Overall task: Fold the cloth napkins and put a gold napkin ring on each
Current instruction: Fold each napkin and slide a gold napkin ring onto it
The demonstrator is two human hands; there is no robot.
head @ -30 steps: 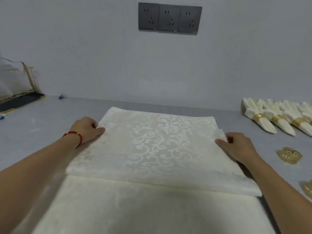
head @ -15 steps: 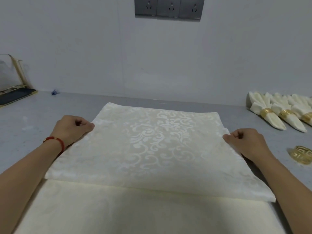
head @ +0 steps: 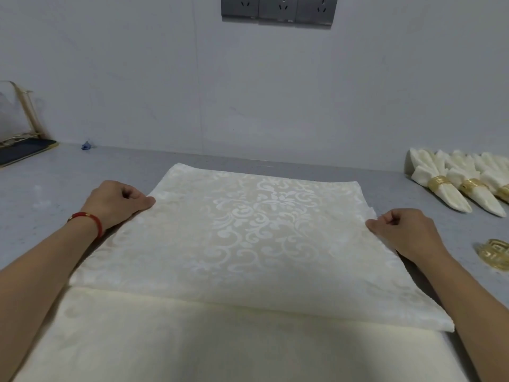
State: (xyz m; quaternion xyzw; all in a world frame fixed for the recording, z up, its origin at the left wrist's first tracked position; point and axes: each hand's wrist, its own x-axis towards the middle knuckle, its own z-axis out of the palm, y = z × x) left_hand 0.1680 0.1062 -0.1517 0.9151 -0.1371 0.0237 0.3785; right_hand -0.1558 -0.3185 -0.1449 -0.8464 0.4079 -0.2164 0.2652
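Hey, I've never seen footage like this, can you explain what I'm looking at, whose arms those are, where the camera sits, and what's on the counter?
There is no machine here. The camera is worn on a person's head and looks forward and down, so the two arms are that person's own. The left hand, with a red bracelet at the wrist, and the right hand each pinch a side edge of a cream patterned napkin, which lies folded over on the grey counter. At the far right lie finished napkins, rolled and each slipped through a gold ring. A loose gold napkin ring waits near the right hand. Power sockets sit on the wall above.
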